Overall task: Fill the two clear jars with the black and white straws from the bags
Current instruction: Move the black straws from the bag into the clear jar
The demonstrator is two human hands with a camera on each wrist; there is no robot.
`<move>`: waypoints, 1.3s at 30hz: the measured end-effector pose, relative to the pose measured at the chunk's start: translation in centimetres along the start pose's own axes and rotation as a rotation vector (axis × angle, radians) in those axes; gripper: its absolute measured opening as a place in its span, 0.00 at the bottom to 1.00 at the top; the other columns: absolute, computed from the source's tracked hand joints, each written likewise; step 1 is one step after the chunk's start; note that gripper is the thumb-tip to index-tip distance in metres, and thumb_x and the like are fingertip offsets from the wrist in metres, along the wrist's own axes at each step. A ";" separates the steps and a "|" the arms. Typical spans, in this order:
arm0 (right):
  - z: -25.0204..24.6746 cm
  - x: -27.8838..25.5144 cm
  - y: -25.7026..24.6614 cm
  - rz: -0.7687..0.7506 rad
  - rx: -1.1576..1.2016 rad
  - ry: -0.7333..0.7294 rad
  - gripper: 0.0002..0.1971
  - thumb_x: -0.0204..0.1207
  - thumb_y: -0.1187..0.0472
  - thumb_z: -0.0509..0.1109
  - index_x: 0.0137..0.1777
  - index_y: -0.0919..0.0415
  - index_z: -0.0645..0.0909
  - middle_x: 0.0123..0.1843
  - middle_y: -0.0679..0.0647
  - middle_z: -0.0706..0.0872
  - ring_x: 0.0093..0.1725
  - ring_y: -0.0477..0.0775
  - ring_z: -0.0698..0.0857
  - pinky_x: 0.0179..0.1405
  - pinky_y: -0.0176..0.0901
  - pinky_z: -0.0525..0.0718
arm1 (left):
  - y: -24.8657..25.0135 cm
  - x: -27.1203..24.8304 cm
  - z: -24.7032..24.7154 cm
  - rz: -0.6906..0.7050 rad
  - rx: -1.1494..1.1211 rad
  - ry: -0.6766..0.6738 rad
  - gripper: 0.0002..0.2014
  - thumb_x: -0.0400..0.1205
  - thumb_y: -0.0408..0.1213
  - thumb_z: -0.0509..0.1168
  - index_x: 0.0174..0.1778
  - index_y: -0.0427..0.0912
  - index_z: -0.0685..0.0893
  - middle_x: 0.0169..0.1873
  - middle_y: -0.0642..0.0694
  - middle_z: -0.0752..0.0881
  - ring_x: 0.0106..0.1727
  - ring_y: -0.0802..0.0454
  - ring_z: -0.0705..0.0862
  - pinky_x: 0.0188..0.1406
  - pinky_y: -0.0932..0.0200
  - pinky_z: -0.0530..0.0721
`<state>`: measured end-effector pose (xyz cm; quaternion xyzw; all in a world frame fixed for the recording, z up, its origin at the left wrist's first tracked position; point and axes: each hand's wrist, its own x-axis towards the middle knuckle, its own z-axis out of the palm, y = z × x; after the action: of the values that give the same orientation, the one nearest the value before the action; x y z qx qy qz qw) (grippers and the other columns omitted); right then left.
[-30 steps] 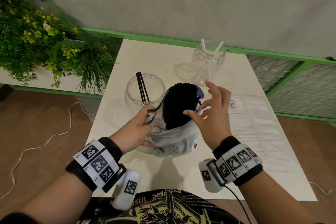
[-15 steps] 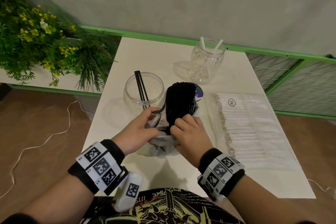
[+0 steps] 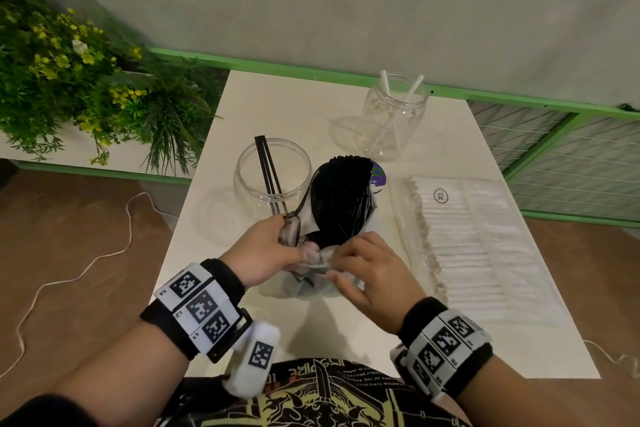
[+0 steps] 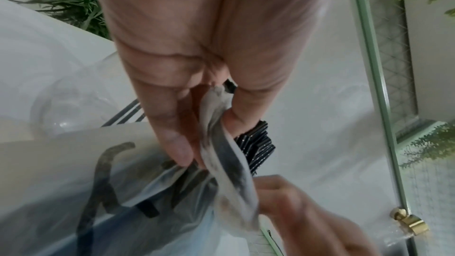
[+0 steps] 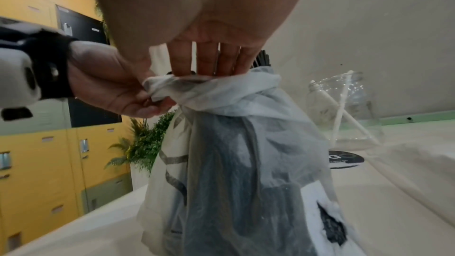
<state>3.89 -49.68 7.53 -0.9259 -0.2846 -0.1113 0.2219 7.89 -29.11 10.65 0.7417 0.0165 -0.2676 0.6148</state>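
A white translucent bag (image 3: pixel 311 284) stands near the table's front, with a thick bundle of black straws (image 3: pixel 343 191) sticking out of its top. My left hand (image 3: pixel 294 239) pinches the bag's bunched rim (image 4: pixel 221 143) on the left. My right hand (image 3: pixel 334 262) grips the rim on the near right, fingers (image 5: pixel 204 59) reaching down behind the rolled edge. Just left of the bag, a wide clear jar (image 3: pixel 247 184) holds two black straws (image 3: pixel 268 166). A narrower clear jar (image 3: pixel 394 128) at the back holds two white straws (image 3: pixel 414 90).
A flat clear bag of white straws (image 3: pixel 485 246) marked XL lies at the table's right. Green plants (image 3: pixel 86 80) stand off the table's left side. A green rail (image 3: pixel 311 74) runs along the back edge, with wire mesh (image 3: pixel 571 166) at right.
My right hand came down from above the straw tops onto the bag's rim. The rim sits lower on the bundle, so more of the black straws shows. My left hand kept its hold.
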 end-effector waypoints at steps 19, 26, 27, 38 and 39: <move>0.4 3.5 -1.5 0.367 0.202 -0.004 0.07 0.76 0.55 0.71 0.47 0.58 0.79 0.35 0.39 0.73 0.46 0.52 0.71 0.40 0.41 0.70 | -1.4 1.8 0.1 0.106 0.118 0.118 0.12 0.64 0.37 0.67 0.40 0.34 0.84 0.41 0.30 0.87 0.45 0.32 0.85 0.53 0.39 0.84; -0.6 2.1 1.2 0.433 0.090 0.469 0.06 0.75 0.59 0.70 0.48 0.59 0.81 0.59 0.50 0.71 0.58 0.51 0.70 0.60 0.43 0.72 | -2.0 1.9 -0.2 0.204 0.406 0.244 0.09 0.70 0.29 0.74 0.43 0.30 0.84 0.47 0.43 0.77 0.48 0.49 0.78 0.41 0.72 0.72; -0.4 2.0 1.9 0.507 0.157 0.499 0.09 0.75 0.61 0.71 0.53 0.59 0.80 0.63 0.50 0.68 0.62 0.52 0.69 0.65 0.47 0.72 | -2.0 1.8 -0.2 0.194 0.403 0.241 0.10 0.70 0.30 0.74 0.43 0.30 0.84 0.47 0.44 0.77 0.48 0.50 0.77 0.40 0.72 0.72; 1.0 1.6 3.3 0.598 0.759 -0.016 0.53 0.61 0.30 0.76 0.82 0.46 0.55 0.78 0.51 0.68 0.80 0.48 0.64 0.80 0.56 0.65 | -1.6 1.7 0.1 0.109 0.096 -0.013 0.08 0.62 0.29 0.69 0.37 0.39 0.85 0.37 0.41 0.86 0.43 0.47 0.86 0.53 0.47 0.83; 1.4 1.8 3.2 0.590 0.766 0.015 0.56 0.57 0.34 0.81 0.82 0.46 0.56 0.77 0.52 0.70 0.79 0.50 0.67 0.78 0.58 0.68 | -1.5 1.8 0.3 0.123 0.062 -0.033 0.07 0.64 0.27 0.68 0.33 0.44 0.85 0.33 0.44 0.85 0.39 0.50 0.84 0.50 0.48 0.82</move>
<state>7.30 -50.57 5.81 -0.8182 -0.0289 0.0626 0.5708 8.79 -29.59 8.53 0.7556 -0.0474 -0.2420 0.6069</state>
